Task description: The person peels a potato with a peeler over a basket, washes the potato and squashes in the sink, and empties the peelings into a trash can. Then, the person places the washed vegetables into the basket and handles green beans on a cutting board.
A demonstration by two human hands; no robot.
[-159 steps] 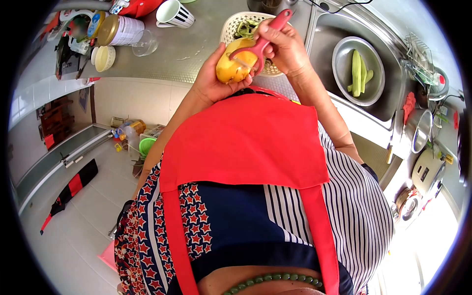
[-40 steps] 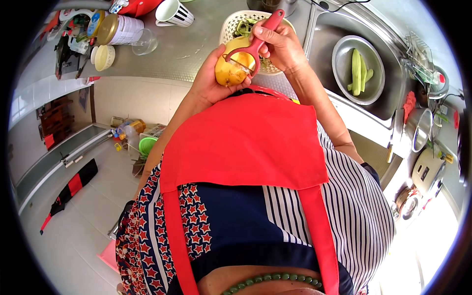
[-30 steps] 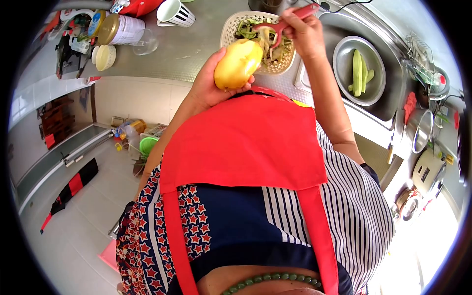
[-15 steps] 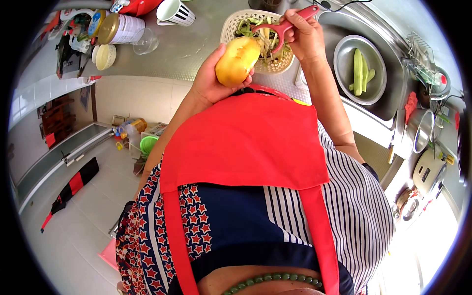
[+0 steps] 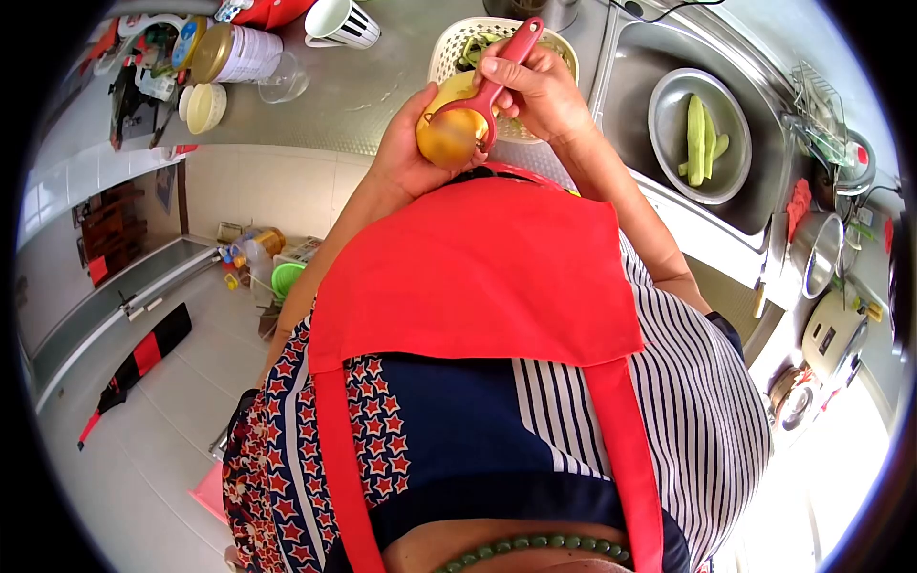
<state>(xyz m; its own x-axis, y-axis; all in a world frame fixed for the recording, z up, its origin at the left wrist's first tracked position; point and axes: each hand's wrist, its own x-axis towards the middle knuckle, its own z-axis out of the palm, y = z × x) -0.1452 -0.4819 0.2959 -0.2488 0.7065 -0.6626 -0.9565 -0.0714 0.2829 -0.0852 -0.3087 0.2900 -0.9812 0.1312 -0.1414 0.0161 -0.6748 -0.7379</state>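
Note:
My left hand (image 5: 403,143) is wrapped around a rounded yellow potato (image 5: 445,145), holding it just in front of the counter edge. My right hand (image 5: 543,94) grips the handle of a red Y-shaped peeler (image 5: 516,55). The peeler's head lies against the potato's right side, and its blade is mostly hidden. Part of the potato's surface looks pale and peeled; a patch of it is blurred. Behind both hands sits a cream perforated basket (image 5: 443,50) with green and pale peelings in it, partly covered by my right hand and the peeler.
At the right, a metal bowl (image 5: 669,162) holding peeled green vegetables (image 5: 700,138) stands in the steel sink (image 5: 626,124). On the counter's left are a striped mug (image 5: 342,25), a clear glass (image 5: 284,78), a can (image 5: 239,55) and a small cream cup (image 5: 205,110).
My right hand has brought the peeler from above the basket down and left onto the potato. My left hand stays in nearly the same place, still holding the potato.

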